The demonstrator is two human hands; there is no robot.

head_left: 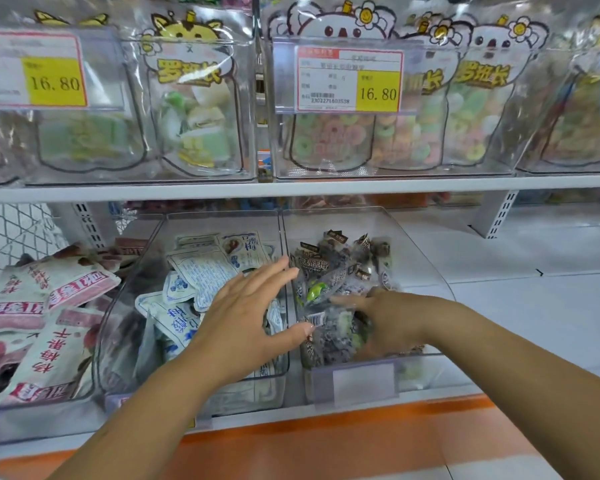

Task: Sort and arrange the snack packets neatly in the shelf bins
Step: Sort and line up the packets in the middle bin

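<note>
Fingers (274,271) of the left hand (250,317) lie straight and spread over the blue-white packets (201,271) in the centre bin (222,216). The right hand (395,320) digs into the dark packets (329,268) beside them, its grip unclear. Press flat and align edges, 1 bin first.

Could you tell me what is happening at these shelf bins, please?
A person is tidying the clear bins on the lower shelf. The left hand lies open over the blue-and-white packets in the middle bin. The right hand reaches into the right bin among the small dark snacks; whether it grips any is unclear. Pink-and-white packets are piled further left.
</note>
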